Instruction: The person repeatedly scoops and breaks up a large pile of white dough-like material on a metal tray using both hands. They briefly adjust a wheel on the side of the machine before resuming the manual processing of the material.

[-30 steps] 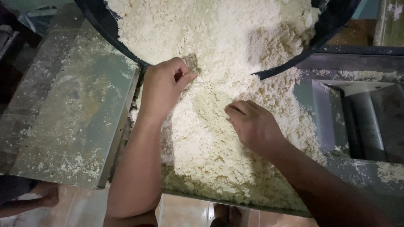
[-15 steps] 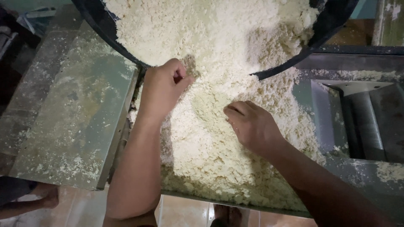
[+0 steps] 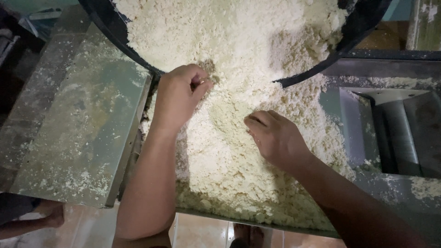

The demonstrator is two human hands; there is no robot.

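Pale, crumbly meal heaped across a metal trough, spilling from a tilted black tub at the top of the view. Texture coarse, clumped, cream-yellow; loose lumps along the near edge of the trough.

Left hand pressed into the meal just below the tub's rim, fingers curled inward, half-closed around a pinch of crumbs; thumb tucked against the fingertips. Right hand lying palm-down on the heap, near the left hand but apart from it, fingers bent and partly sunk in; whether anything gripped underneath, not discernible.

Surface to the left: flat grey-green metal plate, dusted with meal, thicker scatter toward its near corner. Worn, mottled finish. Beyond it, a darker ledge at the frame's left edge, detail unclear.

To the right: machine housing with a smooth metal roller set in a recess, meal residue on the surrounding sheet metal.

Below the trough: pale tiled floor. Bare toes visible under the trough edge. Another bare foot at lower left, owner not determinable. Dim lighting overall; brown wooden surface at upper right behind the tub.
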